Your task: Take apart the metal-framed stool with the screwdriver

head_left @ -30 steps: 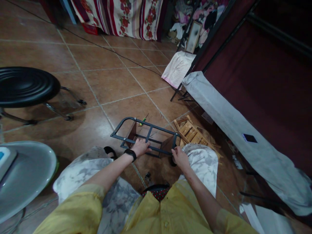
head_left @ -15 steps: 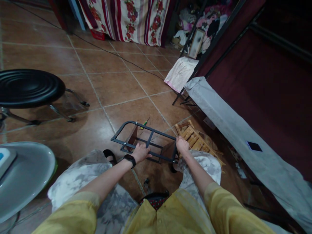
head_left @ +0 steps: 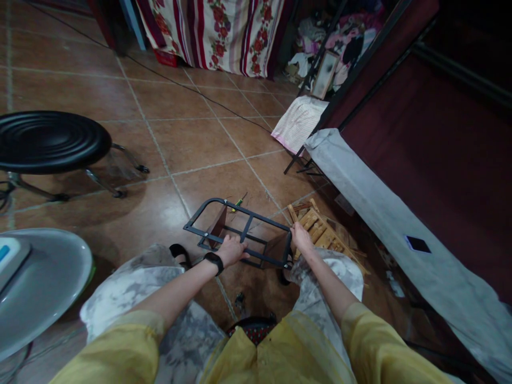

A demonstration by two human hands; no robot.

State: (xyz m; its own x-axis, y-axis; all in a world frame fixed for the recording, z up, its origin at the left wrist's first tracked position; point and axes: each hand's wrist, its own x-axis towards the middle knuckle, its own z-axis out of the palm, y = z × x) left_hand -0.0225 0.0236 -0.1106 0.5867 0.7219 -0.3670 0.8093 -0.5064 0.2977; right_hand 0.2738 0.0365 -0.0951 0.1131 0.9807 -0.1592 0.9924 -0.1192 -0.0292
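Over brown tiles, 2 hands hold a dark frame.

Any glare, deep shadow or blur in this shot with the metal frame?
In the head view, pale glare lies on the floor left of the metal frame; shadow pools under the black stool; the upper right corner is nearly black; fine detail looks soft.

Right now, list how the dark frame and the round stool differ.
The frame is long with open gaps; the stool is round with a solid top. The frame has brown panels; the stool has shiny metal legs. The left hand and right hand touch the frame, not the stool. Both look mostly black.
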